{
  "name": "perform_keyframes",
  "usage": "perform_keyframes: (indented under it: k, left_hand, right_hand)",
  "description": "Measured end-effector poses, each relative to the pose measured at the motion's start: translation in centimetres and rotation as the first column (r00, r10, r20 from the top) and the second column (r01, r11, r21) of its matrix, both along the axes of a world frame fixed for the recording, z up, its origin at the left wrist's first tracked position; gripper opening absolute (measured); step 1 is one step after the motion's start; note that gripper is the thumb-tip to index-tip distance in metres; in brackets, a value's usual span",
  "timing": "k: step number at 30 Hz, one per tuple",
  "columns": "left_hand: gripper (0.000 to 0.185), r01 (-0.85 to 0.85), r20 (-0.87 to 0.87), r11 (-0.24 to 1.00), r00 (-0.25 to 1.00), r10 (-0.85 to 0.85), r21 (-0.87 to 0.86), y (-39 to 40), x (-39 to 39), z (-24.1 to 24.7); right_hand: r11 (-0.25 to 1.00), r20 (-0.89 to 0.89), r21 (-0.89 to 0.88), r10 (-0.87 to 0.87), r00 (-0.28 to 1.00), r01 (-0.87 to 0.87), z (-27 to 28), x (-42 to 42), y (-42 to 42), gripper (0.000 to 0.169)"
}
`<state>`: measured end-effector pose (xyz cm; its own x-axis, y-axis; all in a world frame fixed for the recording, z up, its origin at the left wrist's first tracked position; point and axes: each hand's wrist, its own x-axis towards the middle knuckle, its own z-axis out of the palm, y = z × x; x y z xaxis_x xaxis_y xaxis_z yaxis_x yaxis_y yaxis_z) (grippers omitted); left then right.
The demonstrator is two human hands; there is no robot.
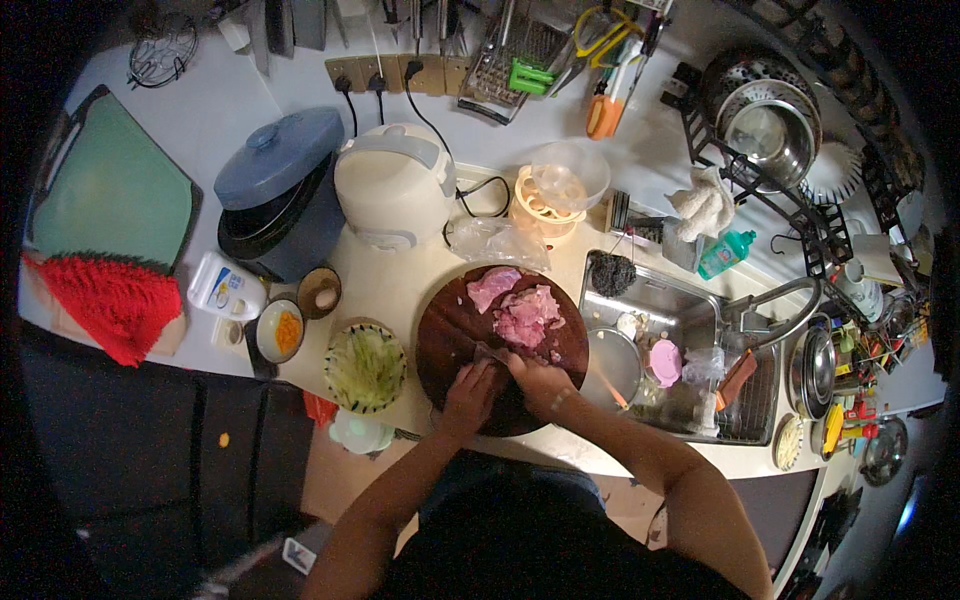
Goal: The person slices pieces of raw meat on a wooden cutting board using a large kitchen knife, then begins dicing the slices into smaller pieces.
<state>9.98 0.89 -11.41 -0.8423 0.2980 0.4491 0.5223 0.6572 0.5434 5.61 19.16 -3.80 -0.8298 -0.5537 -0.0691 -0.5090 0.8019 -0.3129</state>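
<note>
A round dark wooden chopping board lies on the counter in front of me. Cut raw meat is heaped on its upper half, with a flatter pink piece beside the heap. My left hand rests low on the board, its fingers on a thin, dark piece that I cannot make out well. Close on its right, my right hand has its fingers curled at that same piece; whether it also grips a knife is hidden. A patterned bowl of shredded green vegetable stands left of the board.
Right of the board is a steel sink holding a pan and a pink item. Behind stand a white rice cooker and an egg steamer. Small bowls, a white bottle and a blue lidded pot are at left.
</note>
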Motion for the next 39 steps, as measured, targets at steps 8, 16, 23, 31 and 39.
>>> perform_keyframes:
  k: [8, 16, 23, 31, 39]
  left_hand:
    - [0.037, -0.014, -0.061, 1.000, 0.998, 0.015, 0.016, 0.5, 0.0, 1.8]
    - [0.034, -0.017, -0.081, 0.997, 0.996, 0.023, 0.079, 0.5, 0.1, 2.3]
    - [0.031, -0.056, -0.057, 0.993, 0.996, 0.062, 0.107, 0.7, 0.2, -0.5]
    - [0.025, -0.041, -0.075, 0.995, 0.996, 0.047, 0.087, 0.2, 0.3, -0.2]
    - [0.022, -0.029, -0.128, 0.998, 0.991, 0.035, 0.047, -0.1, 0.2, 1.0]
  right_hand:
    - [0.994, 0.258, 0.108, 0.001, 0.966, -0.030, 0.3, -2.4, 2.1, 0.039]
    - [0.995, 0.088, -0.099, -0.001, 0.996, 0.010, 1.7, -1.4, 4.3, 0.055]
    - [0.984, 0.134, 0.175, -0.015, 0.991, -0.009, 4.4, 5.8, 4.1, 0.053]
    - [0.997, 0.156, 0.066, -0.061, 0.986, 0.051, 4.3, 9.1, 5.2, 0.060]
    - [0.999, -0.016, 0.041, -0.002, 1.000, 0.003, 2.7, 6.4, 2.6, 0.033]
